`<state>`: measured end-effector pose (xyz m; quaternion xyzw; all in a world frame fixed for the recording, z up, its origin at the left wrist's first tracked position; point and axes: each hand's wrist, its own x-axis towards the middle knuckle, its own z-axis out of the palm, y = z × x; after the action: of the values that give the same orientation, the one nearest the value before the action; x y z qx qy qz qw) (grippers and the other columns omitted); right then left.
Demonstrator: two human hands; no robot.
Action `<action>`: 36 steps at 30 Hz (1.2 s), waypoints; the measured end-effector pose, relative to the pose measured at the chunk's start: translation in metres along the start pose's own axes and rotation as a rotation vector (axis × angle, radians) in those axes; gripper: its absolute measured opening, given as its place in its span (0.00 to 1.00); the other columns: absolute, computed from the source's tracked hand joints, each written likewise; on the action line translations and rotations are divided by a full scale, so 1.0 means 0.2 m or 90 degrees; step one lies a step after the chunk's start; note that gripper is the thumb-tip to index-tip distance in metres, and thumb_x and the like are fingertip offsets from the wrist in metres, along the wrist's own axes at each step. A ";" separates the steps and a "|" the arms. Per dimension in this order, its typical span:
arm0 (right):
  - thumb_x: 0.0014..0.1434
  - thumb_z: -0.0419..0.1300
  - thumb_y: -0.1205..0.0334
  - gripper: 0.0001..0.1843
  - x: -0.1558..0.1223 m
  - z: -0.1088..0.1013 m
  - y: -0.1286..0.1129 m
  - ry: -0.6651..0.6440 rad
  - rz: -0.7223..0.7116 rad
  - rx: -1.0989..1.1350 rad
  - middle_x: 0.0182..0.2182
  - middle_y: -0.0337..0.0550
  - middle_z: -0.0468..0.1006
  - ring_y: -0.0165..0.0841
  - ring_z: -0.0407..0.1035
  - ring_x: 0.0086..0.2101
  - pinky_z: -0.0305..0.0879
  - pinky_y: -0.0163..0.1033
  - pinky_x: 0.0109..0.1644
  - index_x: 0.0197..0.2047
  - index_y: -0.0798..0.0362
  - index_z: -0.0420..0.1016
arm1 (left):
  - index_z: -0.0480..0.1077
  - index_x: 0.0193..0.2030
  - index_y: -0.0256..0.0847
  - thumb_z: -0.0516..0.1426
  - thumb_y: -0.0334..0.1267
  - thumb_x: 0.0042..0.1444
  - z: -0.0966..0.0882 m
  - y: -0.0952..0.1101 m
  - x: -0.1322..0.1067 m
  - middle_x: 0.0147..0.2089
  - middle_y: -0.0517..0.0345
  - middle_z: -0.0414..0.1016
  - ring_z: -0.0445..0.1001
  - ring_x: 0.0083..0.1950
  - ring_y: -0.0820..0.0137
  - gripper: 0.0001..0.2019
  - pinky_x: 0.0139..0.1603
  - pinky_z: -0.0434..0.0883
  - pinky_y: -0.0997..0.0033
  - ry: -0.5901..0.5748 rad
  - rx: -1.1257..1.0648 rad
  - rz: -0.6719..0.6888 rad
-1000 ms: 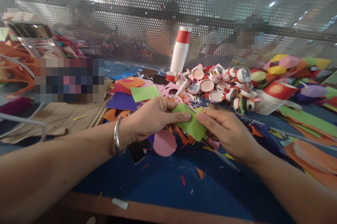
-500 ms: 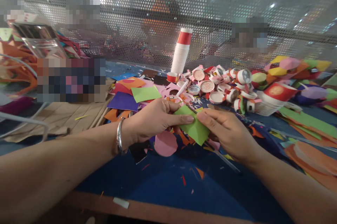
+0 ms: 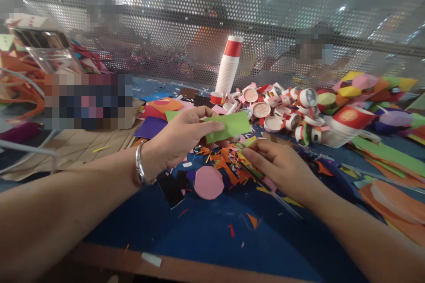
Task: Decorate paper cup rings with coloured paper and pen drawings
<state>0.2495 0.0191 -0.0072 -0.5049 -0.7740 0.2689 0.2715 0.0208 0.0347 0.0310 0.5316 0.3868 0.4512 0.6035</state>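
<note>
In my left hand [image 3: 189,134] a piece of light green paper [image 3: 232,126] is pinched between thumb and fingers; a silver bangle [image 3: 140,163] circles that wrist. My right hand [image 3: 279,165] is apart from the paper, lower and to its right. Its thumb and fingers are drawn together near a small yellow-green bit, and what they grip I cannot make out. Below the hands lies a pink paper disc [image 3: 209,183] among colourful paper scraps [image 3: 229,159]. Black pieces [image 3: 169,189] lie left of the disc.
Behind the hands stand a tall stack of paper cups [image 3: 227,68] and a heap of cut cup bottoms [image 3: 262,109]. More stacked cups [image 3: 345,125] lean at the right. Purple paper [image 3: 151,127] and cardboard [image 3: 83,154] lie left. A perforated metal screen [image 3: 159,44] rises behind.
My right hand has come off the green paper and dropped slightly. My left hand has moved a little left and up, turning the paper flatter.
</note>
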 end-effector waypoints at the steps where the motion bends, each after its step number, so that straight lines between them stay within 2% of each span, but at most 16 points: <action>1: 0.66 0.55 0.34 0.28 0.00 0.00 -0.01 -0.013 0.003 -0.045 0.23 0.37 0.69 0.32 0.62 0.25 0.54 0.39 0.29 0.29 0.50 0.68 | 0.69 0.36 0.37 0.60 0.28 0.63 0.00 0.00 0.01 0.35 0.57 0.80 0.80 0.35 0.73 0.05 0.39 0.72 0.73 0.016 0.015 0.000; 6: 0.66 0.55 0.40 0.21 -0.02 0.02 -0.05 -0.066 0.021 -0.197 0.23 0.40 0.75 0.35 0.67 0.25 0.53 0.40 0.28 0.33 0.50 0.69 | 0.68 0.36 0.37 0.62 0.28 0.63 -0.01 -0.02 0.02 0.31 0.62 0.76 0.73 0.31 0.78 0.06 0.35 0.68 0.77 0.045 0.044 0.020; 11: 0.68 0.54 0.46 0.17 -0.05 0.04 -0.08 -0.061 -0.002 -0.265 0.31 0.44 0.80 0.37 0.72 0.28 0.57 0.40 0.30 0.38 0.51 0.72 | 0.68 0.36 0.36 0.62 0.23 0.60 0.01 -0.02 0.01 0.35 0.58 0.78 0.76 0.35 0.75 0.08 0.39 0.71 0.74 0.047 -0.017 -0.002; 14: 0.68 0.57 0.49 0.14 -0.06 0.04 -0.06 0.003 -0.075 -0.321 0.32 0.44 0.82 0.39 0.75 0.29 0.60 0.40 0.30 0.41 0.51 0.75 | 0.68 0.37 0.36 0.60 0.20 0.60 0.03 -0.01 0.00 0.34 0.58 0.77 0.76 0.34 0.74 0.08 0.40 0.72 0.72 0.055 -0.045 -0.029; 19: 0.68 0.60 0.55 0.11 -0.08 0.03 -0.04 0.176 -0.252 -0.429 0.33 0.45 0.83 0.44 0.78 0.29 0.64 0.43 0.28 0.43 0.53 0.77 | 0.68 0.43 0.34 0.58 0.16 0.59 0.05 0.00 0.00 0.36 0.56 0.78 0.77 0.33 0.73 0.11 0.42 0.76 0.68 0.079 -0.077 -0.072; 23: 0.69 0.61 0.62 0.10 -0.09 0.04 -0.07 0.276 -0.380 -0.395 0.41 0.50 0.84 0.45 0.81 0.39 0.71 0.45 0.37 0.50 0.57 0.76 | 0.69 0.42 0.34 0.59 0.16 0.58 0.06 0.00 -0.02 0.38 0.54 0.78 0.79 0.37 0.71 0.12 0.43 0.76 0.68 0.054 -0.082 -0.064; 26: 0.67 0.62 0.67 0.10 -0.10 0.04 -0.09 0.272 -0.434 -0.368 0.43 0.51 0.84 0.44 0.81 0.42 0.73 0.45 0.42 0.52 0.58 0.76 | 0.69 0.42 0.33 0.60 0.16 0.57 0.08 0.00 -0.04 0.40 0.52 0.79 0.79 0.38 0.70 0.11 0.43 0.76 0.69 0.007 -0.091 -0.070; 31: 0.68 0.62 0.70 0.08 -0.10 0.05 -0.09 0.232 -0.443 -0.299 0.41 0.47 0.83 0.39 0.79 0.40 0.72 0.43 0.45 0.49 0.55 0.78 | 0.69 0.43 0.34 0.59 0.16 0.57 0.11 -0.03 -0.06 0.38 0.55 0.78 0.80 0.38 0.70 0.12 0.46 0.77 0.66 -0.050 -0.105 -0.062; 36: 0.67 0.62 0.72 0.05 -0.10 0.06 -0.11 0.233 -0.409 -0.159 0.37 0.43 0.82 0.33 0.77 0.40 0.70 0.38 0.47 0.44 0.54 0.78 | 0.67 0.43 0.36 0.59 0.19 0.60 0.11 -0.06 -0.07 0.38 0.56 0.77 0.80 0.38 0.70 0.10 0.43 0.79 0.67 -0.077 -0.057 -0.031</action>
<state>0.2346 -0.0078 -0.0032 -0.3054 -0.8584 -0.0206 0.4117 0.0391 0.0151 0.0220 0.5210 0.3419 0.4201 0.6596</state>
